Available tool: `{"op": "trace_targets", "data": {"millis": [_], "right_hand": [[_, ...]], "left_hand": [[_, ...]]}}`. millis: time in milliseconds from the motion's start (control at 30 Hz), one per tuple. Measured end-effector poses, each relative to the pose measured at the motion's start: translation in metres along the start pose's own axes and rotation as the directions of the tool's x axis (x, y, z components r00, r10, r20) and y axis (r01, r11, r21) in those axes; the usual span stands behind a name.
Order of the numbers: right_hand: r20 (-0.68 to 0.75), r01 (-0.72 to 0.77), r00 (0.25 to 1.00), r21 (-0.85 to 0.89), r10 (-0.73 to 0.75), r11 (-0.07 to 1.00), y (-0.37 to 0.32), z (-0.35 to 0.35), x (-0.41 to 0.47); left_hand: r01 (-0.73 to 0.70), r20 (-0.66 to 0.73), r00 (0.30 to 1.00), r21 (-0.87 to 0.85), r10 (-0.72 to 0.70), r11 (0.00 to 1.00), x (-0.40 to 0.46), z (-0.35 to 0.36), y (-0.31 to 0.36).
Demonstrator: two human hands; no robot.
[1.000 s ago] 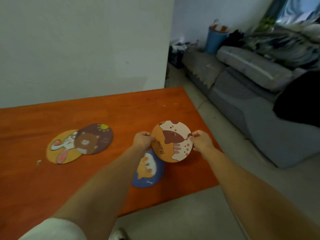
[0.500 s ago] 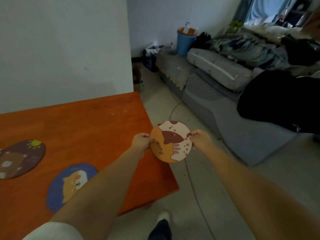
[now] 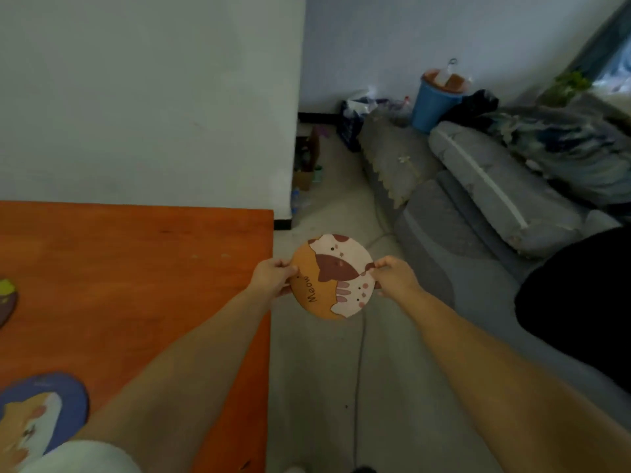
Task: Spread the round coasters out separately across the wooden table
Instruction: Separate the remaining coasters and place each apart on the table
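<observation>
I hold an orange round coaster with cats and the word "Meow" by its two edges. My left hand pinches its left rim and my right hand pinches its right rim. The coaster hangs in the air just past the right edge of the wooden table, over the floor. A blue coaster with an orange cat lies flat on the table at the lower left. A dark brown coaster is cut off at the left edge of the view.
A grey sofa with cushions and bedding fills the right side, with a black object on it. A blue bucket and clutter stand by the far wall. A cable runs across the concrete floor.
The view has swung right, so the table and its coasters slid left. The held coaster, over the table's right part a second ago, now hangs beyond its right edge. Both hands keep their grip.
</observation>
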State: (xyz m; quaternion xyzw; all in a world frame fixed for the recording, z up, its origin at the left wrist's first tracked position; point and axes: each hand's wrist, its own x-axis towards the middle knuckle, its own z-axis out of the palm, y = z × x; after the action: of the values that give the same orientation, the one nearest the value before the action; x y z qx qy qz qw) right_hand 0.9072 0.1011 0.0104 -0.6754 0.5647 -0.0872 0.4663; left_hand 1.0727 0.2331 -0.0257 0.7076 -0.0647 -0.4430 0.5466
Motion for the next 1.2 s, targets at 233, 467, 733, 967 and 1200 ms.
{"op": "trace_targets", "data": {"millis": [233, 467, 733, 967, 1200], "right_hand": [[0.391, 0.256, 0.905, -0.191, -0.166, 0.948, -0.054, 0.068, 0.089], [0.710, 0.575, 0.632, -0.161, -0.310, 0.802, -0.092, 0.146, 0.086], [0.857, 0.749, 0.425, -0.152, -0.292, 0.644, -0.090, 0.222, 0.066], [0.911, 0.902, 0.304, -0.181, -0.280, 0.393, -0.083, 0.259, 0.074], [0.949, 0.899, 0.288, -0.222, -0.129, 0.377, -0.140, 0.267, 0.100]], "left_hand": [[0.015, -0.348, 0.935, -0.151, -0.068, 0.988, 0.005, -0.044, -0.012], [-0.017, -0.693, 0.674, -0.360, -0.255, 0.933, -0.042, -0.065, -0.045], [0.029, -0.819, 0.442, -0.395, -0.366, 0.918, -0.048, -0.084, -0.092], [0.430, -0.874, 0.408, -0.070, -0.263, 0.900, -0.031, -0.102, -0.105], [0.449, -0.803, 0.485, -0.113, -0.348, 0.886, -0.020, -0.139, -0.072]]}}
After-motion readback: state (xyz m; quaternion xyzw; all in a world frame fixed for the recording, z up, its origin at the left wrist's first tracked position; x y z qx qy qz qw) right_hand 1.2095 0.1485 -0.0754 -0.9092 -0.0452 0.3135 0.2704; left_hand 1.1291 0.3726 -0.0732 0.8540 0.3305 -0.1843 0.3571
